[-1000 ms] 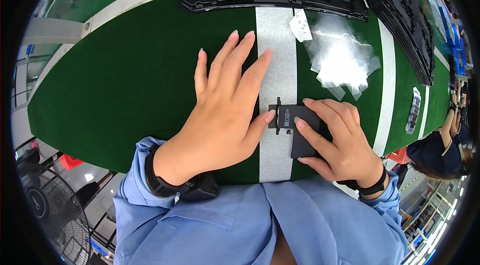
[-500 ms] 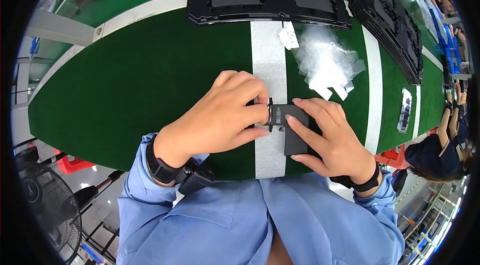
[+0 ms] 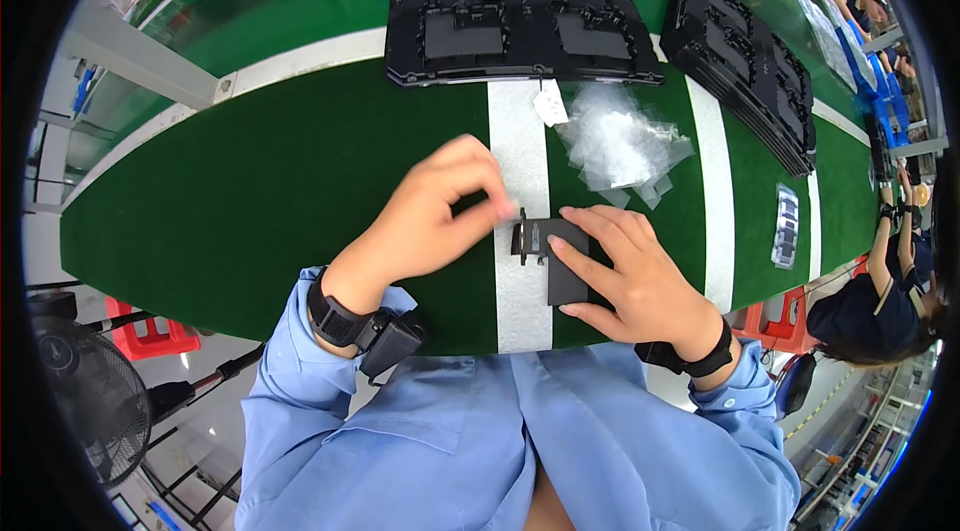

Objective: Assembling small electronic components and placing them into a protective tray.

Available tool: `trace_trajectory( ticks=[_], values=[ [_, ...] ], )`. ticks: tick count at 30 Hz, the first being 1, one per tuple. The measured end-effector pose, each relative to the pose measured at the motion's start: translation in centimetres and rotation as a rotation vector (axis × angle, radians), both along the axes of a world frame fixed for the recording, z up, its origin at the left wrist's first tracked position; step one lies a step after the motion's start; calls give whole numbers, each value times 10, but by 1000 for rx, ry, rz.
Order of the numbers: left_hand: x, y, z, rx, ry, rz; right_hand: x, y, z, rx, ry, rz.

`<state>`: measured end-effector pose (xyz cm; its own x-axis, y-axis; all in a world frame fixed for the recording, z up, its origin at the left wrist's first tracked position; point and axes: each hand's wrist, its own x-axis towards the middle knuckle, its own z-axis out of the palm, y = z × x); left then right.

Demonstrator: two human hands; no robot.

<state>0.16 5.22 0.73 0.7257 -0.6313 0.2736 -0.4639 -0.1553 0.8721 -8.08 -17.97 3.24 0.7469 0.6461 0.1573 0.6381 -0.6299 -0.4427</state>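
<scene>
The left hand (image 3: 440, 206) has thumb and forefinger drawn narrow, their blurred tips just beside the narrow end of a flat black part (image 3: 567, 276), though whether they hold anything cannot be told; the right hand (image 3: 640, 281) holds that part, which lies across the right edge of a white strip (image 3: 525, 316). The step in hand appears to be fingertip work at that end, the next move calling for a steady right hold. Beyond lie clear films (image 3: 625, 146) and a black tray (image 3: 470, 78).
</scene>
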Motion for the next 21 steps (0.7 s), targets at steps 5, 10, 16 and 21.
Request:
trace_trajectory(
  ticks=[5, 10, 16, 21],
  values=[
    [7, -25, -7, -313, 543, 301, -2, -31, 17, 299, 102, -102],
    [8, -80, -2, 91, 272, 101, 0, -39, 15, 1641, 757, 68],
    [6, -80, 22, 336, -362, 349, 12, -18, 18, 1803, 1049, 360],
    [1, -61, 99, -550, 329, 52, 25, 2, 31, 1750, 1118, 383]
  ],
)
